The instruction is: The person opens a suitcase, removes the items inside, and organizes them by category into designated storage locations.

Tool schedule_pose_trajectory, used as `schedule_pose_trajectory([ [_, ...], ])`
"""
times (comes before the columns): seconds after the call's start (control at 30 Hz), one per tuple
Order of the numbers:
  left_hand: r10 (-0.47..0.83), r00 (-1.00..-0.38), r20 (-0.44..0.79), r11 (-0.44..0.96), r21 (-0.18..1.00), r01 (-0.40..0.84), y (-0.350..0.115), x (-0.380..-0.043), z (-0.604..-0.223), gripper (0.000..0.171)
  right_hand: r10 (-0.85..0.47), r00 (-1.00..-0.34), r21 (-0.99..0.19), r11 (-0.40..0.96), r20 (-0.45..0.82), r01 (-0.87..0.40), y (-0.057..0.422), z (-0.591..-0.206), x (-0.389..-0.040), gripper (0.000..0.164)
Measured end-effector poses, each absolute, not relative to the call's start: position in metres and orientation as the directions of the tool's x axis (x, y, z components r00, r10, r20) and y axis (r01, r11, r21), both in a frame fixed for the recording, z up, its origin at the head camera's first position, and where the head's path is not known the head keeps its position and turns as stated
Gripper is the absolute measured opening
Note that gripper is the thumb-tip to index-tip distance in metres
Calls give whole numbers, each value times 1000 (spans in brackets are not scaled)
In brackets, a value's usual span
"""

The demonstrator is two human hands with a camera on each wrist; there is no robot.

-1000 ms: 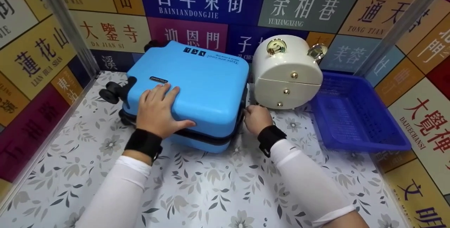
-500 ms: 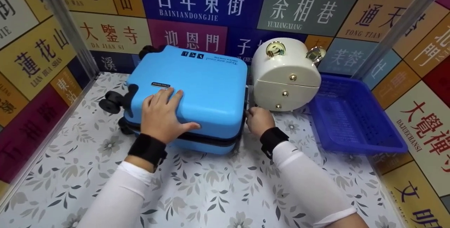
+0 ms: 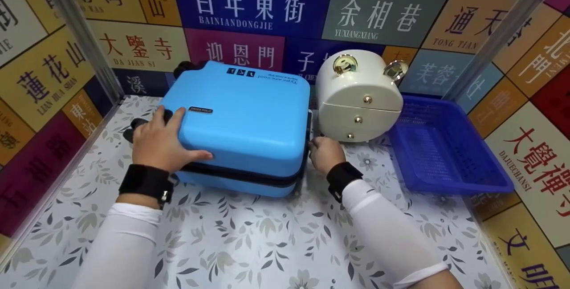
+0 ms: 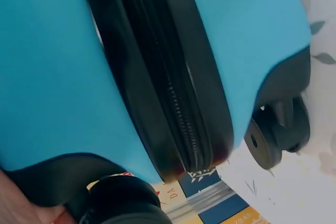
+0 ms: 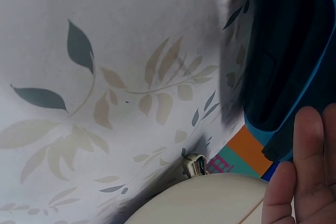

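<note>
A light-blue hard-shell suitcase [image 3: 240,120] lies flat on the table, its black wheels toward the left. My left hand [image 3: 158,142] rests with spread fingers on its front left corner, the thumb along the front side. A black zipper seam [image 4: 181,114] runs around the case in the left wrist view, with a black wheel [image 4: 123,198] beside my fingers. My right hand [image 3: 327,153] is at the suitcase's right end, fingers bent around a small dark tab [image 5: 278,145] there. What exactly the tab is, the frames do not show clearly.
Right behind my right hand stands a cream round-fronted drawer box [image 3: 360,102] with gold knobs and two gold ears. A blue plastic basket [image 3: 454,186] sits to its right. Printed panels [image 3: 254,4] wall in the floral-patterned table [image 3: 267,244].
My left hand has slid left along the suitcase to the corner by the wheels. The right hand stays at the right end. The view has shifted slightly.
</note>
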State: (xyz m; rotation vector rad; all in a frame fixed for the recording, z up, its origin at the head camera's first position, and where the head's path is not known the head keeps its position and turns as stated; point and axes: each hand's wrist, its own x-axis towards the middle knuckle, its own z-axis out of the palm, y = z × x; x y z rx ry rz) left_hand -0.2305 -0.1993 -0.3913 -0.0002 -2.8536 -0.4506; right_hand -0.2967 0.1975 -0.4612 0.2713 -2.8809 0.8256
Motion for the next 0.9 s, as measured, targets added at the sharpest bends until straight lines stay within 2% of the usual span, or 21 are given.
schedule_pose_trajectory([
  [0.17, -72, -961, 267, 961, 275, 4, -197, -228, -394, 144, -143, -971, -492, 842, 190, -221, 197, -462, -297, 27],
  [0.57, -158, -934, 322, 954, 293, -60, -176, -218, -399, 141, -149, -960, -469, 848, 237, -247, 200, -464, -294, 23],
  [0.9, -248, -934, 258, 939, 301, -166, -153, -211, -398, 144, -124, -975, -516, 832, 184, -203, 203, -464, -292, 25],
])
